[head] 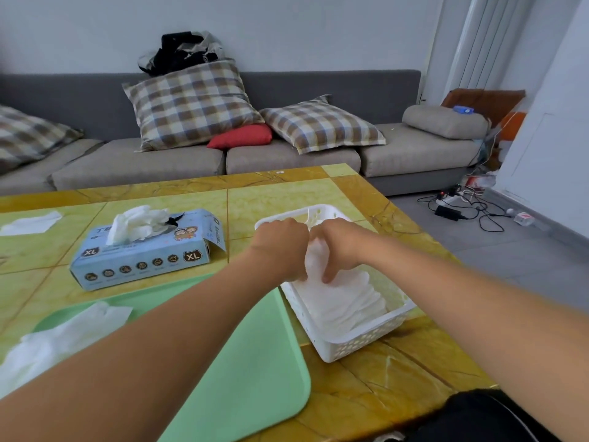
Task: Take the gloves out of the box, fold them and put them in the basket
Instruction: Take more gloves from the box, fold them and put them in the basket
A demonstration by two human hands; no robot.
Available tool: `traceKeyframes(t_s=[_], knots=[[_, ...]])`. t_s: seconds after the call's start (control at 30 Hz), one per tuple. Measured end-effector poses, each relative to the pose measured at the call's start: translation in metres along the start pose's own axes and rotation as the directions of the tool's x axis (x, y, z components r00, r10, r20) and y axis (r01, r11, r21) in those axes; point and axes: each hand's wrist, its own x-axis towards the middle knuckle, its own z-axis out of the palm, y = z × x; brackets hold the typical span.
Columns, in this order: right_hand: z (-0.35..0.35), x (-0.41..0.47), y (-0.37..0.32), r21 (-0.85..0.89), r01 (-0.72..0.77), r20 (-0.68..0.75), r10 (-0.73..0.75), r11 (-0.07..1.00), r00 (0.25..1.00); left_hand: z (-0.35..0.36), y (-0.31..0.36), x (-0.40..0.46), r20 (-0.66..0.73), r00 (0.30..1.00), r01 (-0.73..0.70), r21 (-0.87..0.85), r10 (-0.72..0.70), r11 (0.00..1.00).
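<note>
Both hands reach into the white perforated basket (357, 344) at the table's right. My left hand (282, 247) and my right hand (338, 247) hold a folded white glove (314, 253) between them, its lower end among the stack of folded gloves (347, 301) inside. The blue glove box (143, 250) lies left of the basket, white gloves bulging from its top slot. An unfolded white glove (63, 339) lies on the green tray (248, 362) at the lower left, partly under my left forearm.
A white sheet (32, 222) lies at the table's far left. The yellow tiled table (398, 371) ends just right of the basket. Behind it stands a grey sofa (287, 154) with plaid cushions. Cables and a power strip (459, 205) lie on the floor at right.
</note>
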Motion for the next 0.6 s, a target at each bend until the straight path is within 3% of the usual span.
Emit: traceKeyframes(t_s=[0.17,0.3,0.43,0.5,0.6], knots=[[0.008,-0.002,0.001,0.016,0.041,0.085,-0.042,0.999,0.995,0.011,-0.002,0.006,0.077,0.994,0.083,0.008,-0.084,0.996],[0.012,-0.009,0.002,0.025,0.083,-0.051,-0.082,0.996,0.995,0.014,-0.005,0.012,0.138,0.99,0.043,-0.002,-0.042,0.999],[0.008,-0.014,0.001,-0.017,0.151,-0.055,-0.152,0.988,0.987,0.019,-0.006,0.02,0.228,0.974,0.014,-0.021,-0.009,1.0],[0.004,-0.019,0.004,0.025,0.101,0.012,-0.101,0.995,0.995,0.02,-0.005,0.023,0.265,0.964,0.018,-0.029,-0.01,0.999],[0.007,-0.028,0.011,-0.005,0.01,0.237,-0.009,1.0,0.971,0.023,-0.005,0.024,0.284,0.959,-0.013,-0.033,0.022,0.999]])
